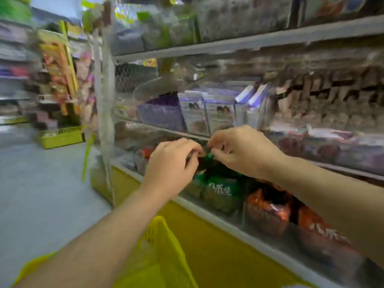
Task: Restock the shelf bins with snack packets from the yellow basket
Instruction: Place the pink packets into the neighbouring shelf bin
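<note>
Though blurred, green packet (208,158) between hands (170,163) (243,151)

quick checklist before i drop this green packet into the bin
1. Left hand pinching the crinkly green snack packet: ok
2. Right hand pinching the same packet: ok
3. Packet above the matching green packets in the clear plastic shelf bin: ok
4. Room left in that bin: cannot tell, blurred
5. Yellow plastic basket close below the arms: ok
6. Packets left in the basket: cannot tell
</note>
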Tool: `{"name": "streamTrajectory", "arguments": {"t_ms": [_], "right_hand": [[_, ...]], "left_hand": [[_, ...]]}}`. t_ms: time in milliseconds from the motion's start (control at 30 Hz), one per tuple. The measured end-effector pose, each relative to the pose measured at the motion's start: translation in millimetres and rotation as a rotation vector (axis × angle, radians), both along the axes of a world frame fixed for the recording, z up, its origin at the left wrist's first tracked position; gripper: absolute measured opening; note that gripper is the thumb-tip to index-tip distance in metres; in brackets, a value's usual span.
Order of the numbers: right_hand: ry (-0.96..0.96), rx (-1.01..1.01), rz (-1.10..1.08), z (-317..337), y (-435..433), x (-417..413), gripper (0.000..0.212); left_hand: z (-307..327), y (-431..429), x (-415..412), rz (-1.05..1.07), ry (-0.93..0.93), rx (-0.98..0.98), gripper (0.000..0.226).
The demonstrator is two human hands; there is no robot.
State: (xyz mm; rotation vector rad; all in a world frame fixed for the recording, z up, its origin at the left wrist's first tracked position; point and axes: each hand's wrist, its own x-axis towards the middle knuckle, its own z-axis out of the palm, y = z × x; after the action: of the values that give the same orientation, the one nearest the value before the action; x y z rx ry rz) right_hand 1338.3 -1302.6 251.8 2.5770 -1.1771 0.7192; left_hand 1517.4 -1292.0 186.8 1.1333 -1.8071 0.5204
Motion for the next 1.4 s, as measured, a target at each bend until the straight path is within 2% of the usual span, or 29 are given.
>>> {"name": "streamTrajectory", "arguments": {"t_ms": [100, 300, 533, 667, 767, 867, 933, 1033, 1200, 1400], "right_hand": [[0.092, 0.111, 0.089, -67, -6, 58, 0.019], [0.305, 0.354, 0.204, -193, -26, 158, 0.029], [0.617, 0.819, 0.326, -338, -43, 237, 0.038], [0.723, 1.101, 0.329, -410, -44, 263, 0.051], [0.732, 1.301, 0.295, -455, -40, 278, 0.065], [0.749, 1.429, 0.301, -488, -28, 288, 0.081], [0.766, 1.480, 0.330, -504, -17, 295, 0.084], [0.819, 1.446, 0.355, -517, -9, 303, 0.083], [0.994, 1.299, 0.329, -527, 0, 303, 0.089], [0.848, 1.456, 0.248, -538, 15, 292, 0.090]], "left_hand": [[-59, 19, 56, 0.099, 0.070, 0.172, 0.015], [-167, 46, 151, 0.358, 0.181, 0.527, 0.016], [-294, 64, 240, 0.548, 0.224, 1.256, 0.037], [-352, 76, 263, 0.513, 0.184, 1.616, 0.046], [-369, 78, 272, 0.404, 0.101, 1.874, 0.055], [-364, 73, 278, 0.285, -0.080, 2.070, 0.066], [-358, 69, 281, 0.192, -0.205, 2.198, 0.070], [-356, 67, 281, 0.141, -0.389, 2.264, 0.078], [-366, 78, 275, 0.114, -0.757, 2.212, 0.093], [-383, 94, 272, 0.149, -0.859, 2.100, 0.089]]}}
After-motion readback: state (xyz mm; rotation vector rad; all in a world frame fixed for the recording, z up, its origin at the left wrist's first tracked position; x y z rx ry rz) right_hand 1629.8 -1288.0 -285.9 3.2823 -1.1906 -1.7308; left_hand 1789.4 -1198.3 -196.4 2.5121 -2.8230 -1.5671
